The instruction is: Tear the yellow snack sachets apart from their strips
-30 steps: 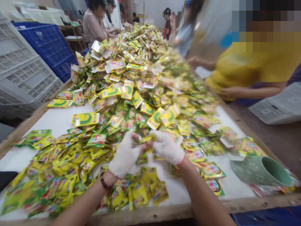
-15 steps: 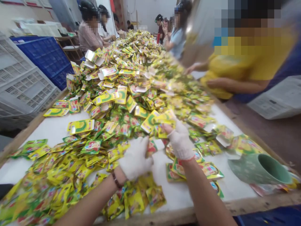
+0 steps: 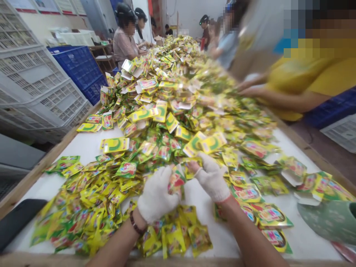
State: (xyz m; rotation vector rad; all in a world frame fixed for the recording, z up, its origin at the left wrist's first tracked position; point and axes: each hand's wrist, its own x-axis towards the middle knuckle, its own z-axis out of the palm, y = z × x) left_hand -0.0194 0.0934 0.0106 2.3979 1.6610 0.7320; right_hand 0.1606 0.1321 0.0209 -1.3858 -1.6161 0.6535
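My left hand [image 3: 157, 194], in a white glove with bare fingertips, is closed around a small printed carton [image 3: 177, 180] in green and red, its white flap showing toward the right. Close by on the right, my gloved right hand [image 3: 213, 178] has thumb and fingers pinched on a yellow packet [image 3: 191, 160], partly hidden by the fingers, at the carton's open end. Just beyond it, a yellow carton [image 3: 213, 142] rests on the heap. Loose yellow packets [image 3: 174, 237] lie below my left wrist, and flat printed cartons [image 3: 274, 215] lie right of my right forearm.
A long heap of cartons and packets [image 3: 167, 89] runs down the white table [image 3: 200, 207]. A green flowered container [image 3: 328, 220] stands at right, a black phone-like object [image 3: 20, 218] at left. Crates [image 3: 75, 66] flank the table. Several people work alongside, one in a yellow shirt [image 3: 300, 81].
The view has swung left, so things sit farther right. My right hand has come off the yellow carton on the heap and moved closer to the carton in my left hand, which is now tilted up.
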